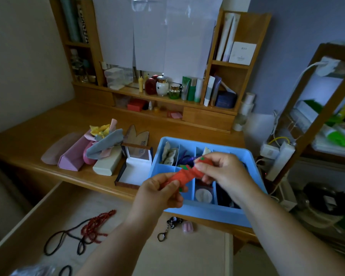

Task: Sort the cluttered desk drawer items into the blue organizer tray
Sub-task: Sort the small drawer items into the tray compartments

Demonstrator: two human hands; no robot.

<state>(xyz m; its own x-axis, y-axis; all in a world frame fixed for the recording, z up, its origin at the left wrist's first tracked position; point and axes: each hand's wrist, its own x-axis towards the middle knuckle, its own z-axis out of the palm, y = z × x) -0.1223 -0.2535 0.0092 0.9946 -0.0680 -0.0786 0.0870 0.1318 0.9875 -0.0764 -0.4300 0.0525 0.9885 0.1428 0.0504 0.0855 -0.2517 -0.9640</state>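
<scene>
Gripping a red fabric item with green spots (184,173) at both ends, left hand (160,191) and right hand (223,169) held it above the blue organizer tray (253,170), at 3 o'clock on the surface (48,124).

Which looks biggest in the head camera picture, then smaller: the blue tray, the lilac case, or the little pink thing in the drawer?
1. blue organizer tray
2. lilac case
3. little pink thing

The gaps are wide, so nearness to the camera does not change the order.
</scene>
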